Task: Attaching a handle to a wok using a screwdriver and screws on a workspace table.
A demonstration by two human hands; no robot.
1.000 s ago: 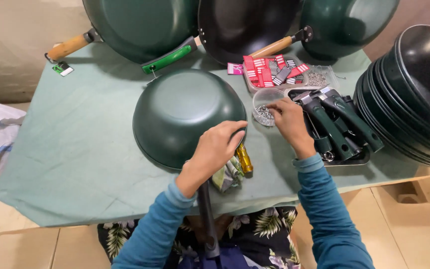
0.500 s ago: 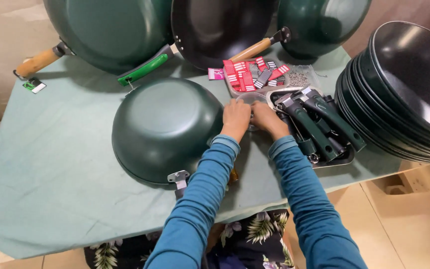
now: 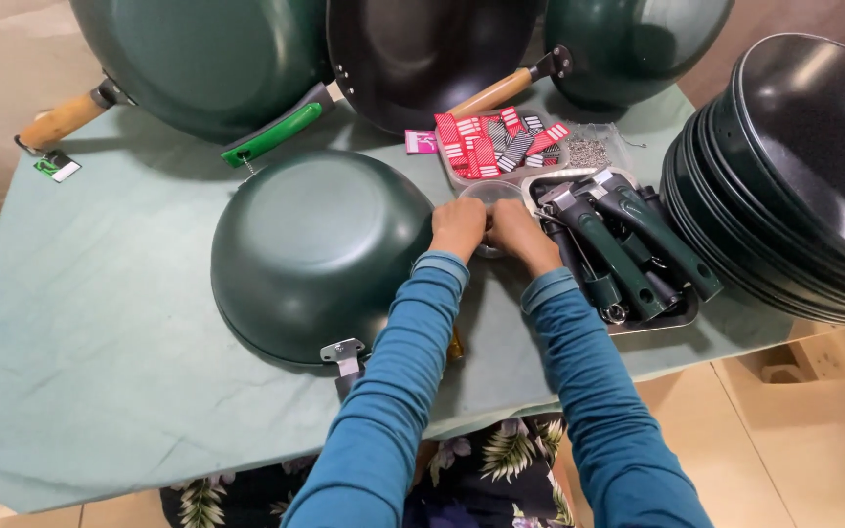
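Both hands, left hand (image 3: 459, 227) and right hand (image 3: 518, 232), pinch into the small clear tub (image 3: 490, 193) beside the upturned green wok (image 3: 315, 252); pick one piece, steady the tub

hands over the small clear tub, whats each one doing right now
Left hand: fingers curled at the small clear tub; grip cannot be told.
Right hand: fingers curled at the same tub; grip cannot be told.

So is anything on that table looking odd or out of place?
One thing: the green pan lies upside down near the table's front edge, with a bare metal bracket where a handle would sit. The loose green handles fill a tray beside it. Both hands, left hand and right hand, meet over a small clear tub.
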